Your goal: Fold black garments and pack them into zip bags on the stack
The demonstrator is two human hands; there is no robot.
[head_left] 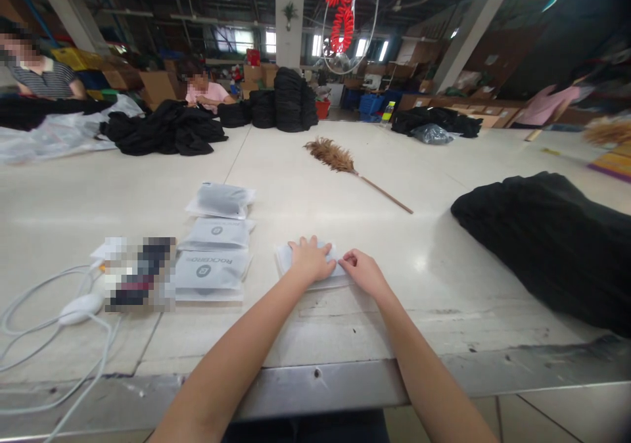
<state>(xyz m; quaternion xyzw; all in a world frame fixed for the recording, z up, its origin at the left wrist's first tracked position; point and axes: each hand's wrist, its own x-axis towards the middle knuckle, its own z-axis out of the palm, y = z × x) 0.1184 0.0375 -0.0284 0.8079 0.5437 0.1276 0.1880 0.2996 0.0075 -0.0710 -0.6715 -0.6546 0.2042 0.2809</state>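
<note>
A frosted plastic bag (338, 278) with something dark inside lies flat on the table in front of me. My left hand (310, 261) rests on top of it, fingers spread, covering most of its face. At the bag's right edge, my right hand (363, 271) has thumb and forefinger pinched together on the border; the other fingers are curled. To the left, filled frosted bags lie in a column: a near one (211, 273) with printed lettering and a round logo, a middle one (217, 233) and a far one (221, 200).
A feather duster (331, 155) lies beyond my hands. Black fabric is heaped at right (547, 246) and far left (165, 127). White cables (81, 308) and a blurred-out object (142, 275) lie at left. A red coiled hose (342, 29) hangs overhead. Other people are around the table's far side.
</note>
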